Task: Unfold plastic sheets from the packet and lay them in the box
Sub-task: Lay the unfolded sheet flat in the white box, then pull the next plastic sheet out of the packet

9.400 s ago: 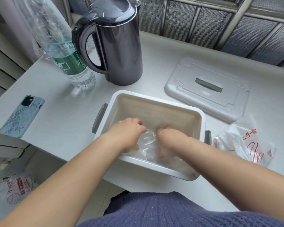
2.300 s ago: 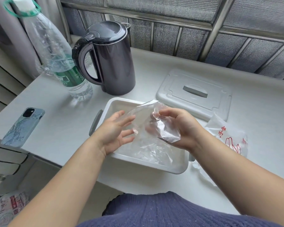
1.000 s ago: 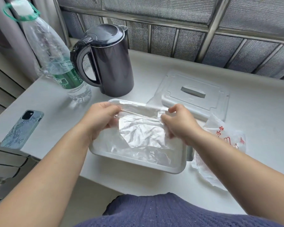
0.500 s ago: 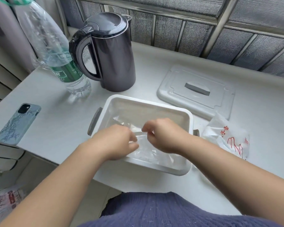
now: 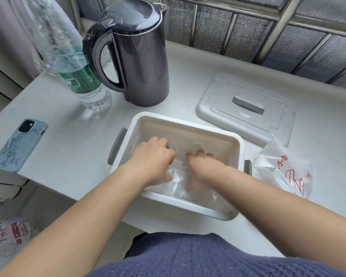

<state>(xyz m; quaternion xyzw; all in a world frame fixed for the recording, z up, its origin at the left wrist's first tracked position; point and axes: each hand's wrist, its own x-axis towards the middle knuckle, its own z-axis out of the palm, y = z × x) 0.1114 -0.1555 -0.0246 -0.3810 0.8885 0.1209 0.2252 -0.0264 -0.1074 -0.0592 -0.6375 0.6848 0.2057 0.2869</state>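
A home room is showing here: a kettle (image 5: 140, 56), a bottle (image 5: 76, 76) and a phone (image 5: 20, 144) are sitting on a white tabletop (image 5: 68, 156) that is running beneath a meshed window (image 5: 248, 33).
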